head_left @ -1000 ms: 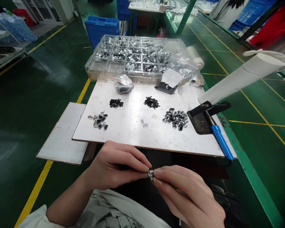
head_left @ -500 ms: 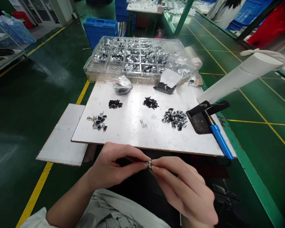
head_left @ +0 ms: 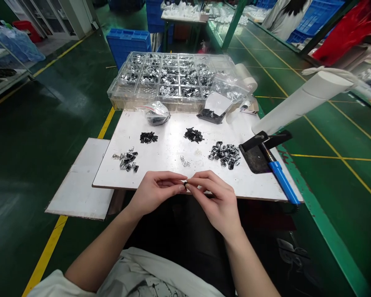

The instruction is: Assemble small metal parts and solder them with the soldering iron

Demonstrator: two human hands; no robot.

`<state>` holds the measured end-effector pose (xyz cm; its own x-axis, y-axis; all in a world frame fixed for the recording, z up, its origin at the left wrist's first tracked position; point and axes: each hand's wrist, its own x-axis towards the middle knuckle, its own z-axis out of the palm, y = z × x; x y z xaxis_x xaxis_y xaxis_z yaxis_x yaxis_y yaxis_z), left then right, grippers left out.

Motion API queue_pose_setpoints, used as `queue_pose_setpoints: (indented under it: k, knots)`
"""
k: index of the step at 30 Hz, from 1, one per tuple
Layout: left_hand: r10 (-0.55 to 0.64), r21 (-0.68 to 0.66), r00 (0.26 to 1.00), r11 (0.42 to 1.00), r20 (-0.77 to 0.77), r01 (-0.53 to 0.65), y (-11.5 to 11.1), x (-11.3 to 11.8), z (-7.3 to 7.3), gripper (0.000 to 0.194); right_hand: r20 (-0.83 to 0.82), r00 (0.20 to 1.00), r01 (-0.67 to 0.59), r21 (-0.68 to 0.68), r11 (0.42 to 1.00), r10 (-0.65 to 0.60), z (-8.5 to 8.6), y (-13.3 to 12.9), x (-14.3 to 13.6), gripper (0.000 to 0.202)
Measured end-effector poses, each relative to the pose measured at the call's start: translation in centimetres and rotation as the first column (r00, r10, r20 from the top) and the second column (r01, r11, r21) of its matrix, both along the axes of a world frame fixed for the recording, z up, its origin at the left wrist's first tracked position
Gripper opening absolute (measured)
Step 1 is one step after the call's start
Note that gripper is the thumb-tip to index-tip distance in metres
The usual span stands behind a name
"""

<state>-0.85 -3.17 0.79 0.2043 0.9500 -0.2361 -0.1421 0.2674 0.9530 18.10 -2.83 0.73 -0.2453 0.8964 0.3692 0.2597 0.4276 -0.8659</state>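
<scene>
Just over the front edge of the white board (head_left: pixel 170 163), my left hand (head_left: pixel 156 190) and my right hand (head_left: pixel 214 194) meet at the fingertips. Both pinch one small dark part (head_left: pixel 186 185) between them; its details are too small to make out. Beyond the hands lies a little scatter of tiny silvery pieces (head_left: pixel 184 161). A pile of black-and-silver parts (head_left: pixel 225 155) is to the right, and a smaller pile of silvery parts (head_left: pixel 129 160) to the left. Two heaps of black pieces, one left (head_left: pixel 149 137) and one right (head_left: pixel 193 135), lie farther back.
A clear compartment box (head_left: pixel 170 76) full of small parts stands at the back, with plastic bags (head_left: pixel 157 113) before it. At the right are a blue-handled tool (head_left: pixel 283 181) in a black holder and a slanting white tube (head_left: pixel 306 101). A lower white panel (head_left: pixel 80 177) is at left.
Both hands have moved forward to the board's front edge, still fingertip to fingertip. The held part, silvery before, now looks dark. The view has shifted slightly.
</scene>
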Motion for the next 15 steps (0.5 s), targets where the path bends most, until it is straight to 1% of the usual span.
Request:
queue_pose_setpoints:
  k: [3, 8, 11, 15]
  knots:
    - [0.007, -0.017, 1.0, 1.0, 0.002, -0.007, 1.1, 0.1, 0.3, 0.031, -0.066, 0.997, 0.047, -0.052, 0.997, -0.051, -0.4, 0.9, -0.4, 0.011]
    - [0.021, 0.022, 0.999, 1.0, -0.039, -0.02, 2.4, 0.0, 0.7, 0.034, -0.115, 0.988, 0.092, -0.09, 0.992, -0.102, -0.8, 1.8, -0.8, 0.006]
    - [0.024, 0.023, 0.999, 0.999, -0.049, -0.023, 2.6, -0.1, 0.4, 0.037, -0.127, 0.987, 0.089, -0.09, 0.992, -0.1, -0.9, 2.0, -1.0, 0.005]
    - [0.028, 0.035, 0.999, 0.999, -0.027, -0.027, 2.7, -0.2, -0.1, 0.038, -0.104, 0.988, 0.106, -0.077, 0.991, -0.114, -1.0, 2.0, -1.3, 0.008]
